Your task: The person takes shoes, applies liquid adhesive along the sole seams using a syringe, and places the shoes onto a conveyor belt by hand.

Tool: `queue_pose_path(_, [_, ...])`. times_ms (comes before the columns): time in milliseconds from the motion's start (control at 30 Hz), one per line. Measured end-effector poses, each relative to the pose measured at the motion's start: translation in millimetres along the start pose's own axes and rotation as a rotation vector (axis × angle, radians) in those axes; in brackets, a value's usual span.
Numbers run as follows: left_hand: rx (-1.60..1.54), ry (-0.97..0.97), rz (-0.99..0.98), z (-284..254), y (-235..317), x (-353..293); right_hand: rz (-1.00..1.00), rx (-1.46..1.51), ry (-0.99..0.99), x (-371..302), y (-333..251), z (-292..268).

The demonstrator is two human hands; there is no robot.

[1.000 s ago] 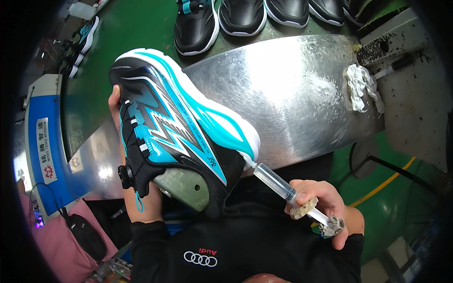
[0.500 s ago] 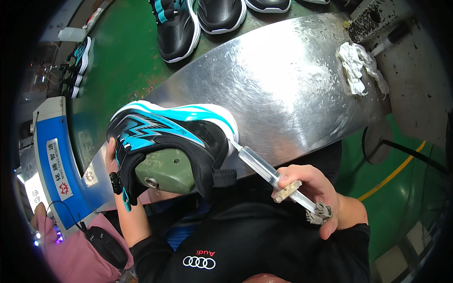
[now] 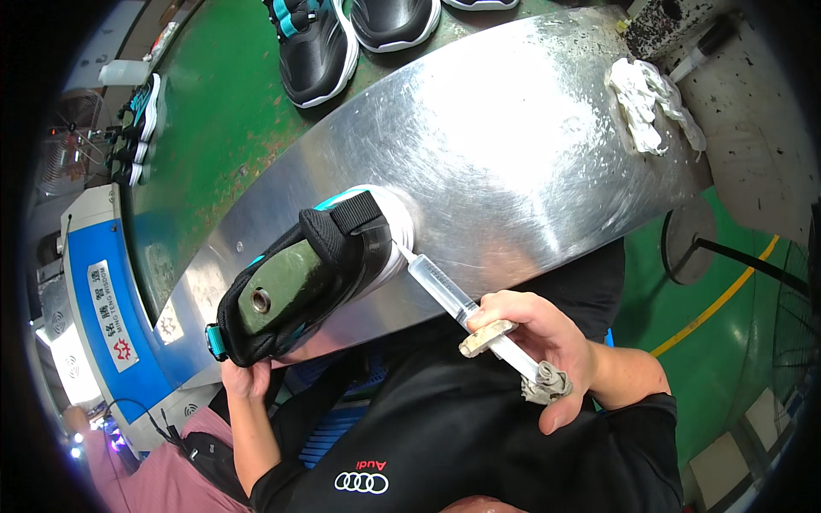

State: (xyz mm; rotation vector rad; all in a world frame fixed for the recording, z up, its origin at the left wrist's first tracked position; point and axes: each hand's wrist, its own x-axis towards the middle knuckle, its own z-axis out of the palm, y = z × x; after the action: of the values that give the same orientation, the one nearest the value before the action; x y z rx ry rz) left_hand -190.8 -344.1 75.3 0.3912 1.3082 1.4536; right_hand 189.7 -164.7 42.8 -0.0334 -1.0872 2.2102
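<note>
A black sneaker [image 3: 344, 271] with teal trim and a white sole is tilted over the metal plate, its opening toward me. Inside it sits a green shoe last [image 3: 286, 287] with a round metal-rimmed hole. My left hand [image 3: 246, 379] grips the sneaker at its toe end, the fingers partly hidden beneath. In my right hand [image 3: 547, 333] is a clear plastic syringe [image 3: 441, 291], its plunger end wrapped in grey material and its flange in a pale wrap. The syringe's thin tip meets the seam between upper and sole at the heel, or lies very close to it.
A shiny metal plate [image 3: 513, 128] lies on the green surface [image 3: 214, 94]. Several more black sneakers [image 3: 318, 64] stand beyond it and at far left. A crumpled white cloth [image 3: 640, 107] rests at the plate's right end. A blue-and-white machine panel [image 3: 107, 282] and a person in pink [image 3: 171, 470] are at left.
The sneaker has been turned from its side toward upright, showing more of the last. My left hand has come lower at the toe. The syringe has shifted slightly left, following the heel.
</note>
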Motion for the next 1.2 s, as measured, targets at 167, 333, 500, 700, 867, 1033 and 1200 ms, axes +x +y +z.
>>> queue_pose_path(167, [-0.094,0.129,-0.111,18,-13,-35,0.011,-0.014,0.003,-2,-2,8])
queue_pose_path(333, [-0.236,-0.014,-0.177,48,-34,-50,0.048,-0.092,-0.005,-5,-8,13])
queue_pose_path(500, [-0.282,-0.088,-0.245,79,-48,-54,0.071,-0.144,-0.008,-1,-18,22])
queue_pose_path(700, [-0.461,-0.180,-0.311,102,-66,-52,0.042,-0.147,0.002,4,-22,34])
queue_pose_path(867, [-0.616,-0.282,-0.406,110,-73,-51,0.105,-0.167,-0.033,5,-33,41])
queue_pose_path(1033, [-0.831,-0.420,-0.507,111,-90,-46,0.282,-0.158,-0.043,-1,-54,50])
queue_pose_path(1200, [-0.840,-0.472,-0.639,126,-97,-29,0.292,-0.146,0.083,-11,-75,64])
